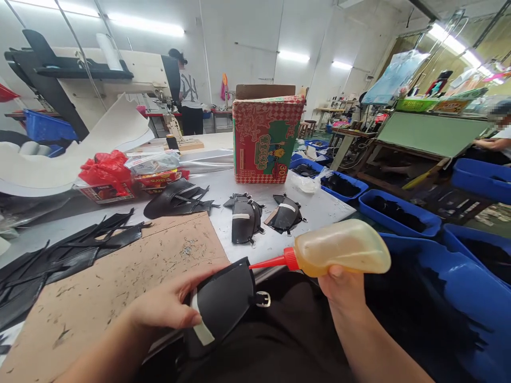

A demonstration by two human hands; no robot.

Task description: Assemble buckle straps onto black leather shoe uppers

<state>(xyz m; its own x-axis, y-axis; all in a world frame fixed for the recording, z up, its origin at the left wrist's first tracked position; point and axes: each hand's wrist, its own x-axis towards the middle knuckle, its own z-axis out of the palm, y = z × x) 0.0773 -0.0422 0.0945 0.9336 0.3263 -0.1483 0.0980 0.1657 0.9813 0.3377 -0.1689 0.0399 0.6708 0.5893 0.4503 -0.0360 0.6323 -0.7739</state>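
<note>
A curved black leather piece [225,300] with a silver buckle [262,299] and a pale strip is held in my left hand [171,303], thumb on top and fingers along its upper edge. My right hand [343,290] is closed round the underside of a translucent squeeze bottle [343,247] of yellowish liquid. The bottle lies sideways, and the tip of its red nozzle [271,261] meets the upper right edge of the leather piece. Two stacks of similar black pieces with buckles [246,218] [285,214] rest on the table beyond.
Cardboard [159,266] covers the table's near left, with black leather straps [80,247] on it. A red and green box [265,141] stands at the back. Blue bins [475,298] line the right side. A sewing machine [112,74] and a person [190,101] are behind.
</note>
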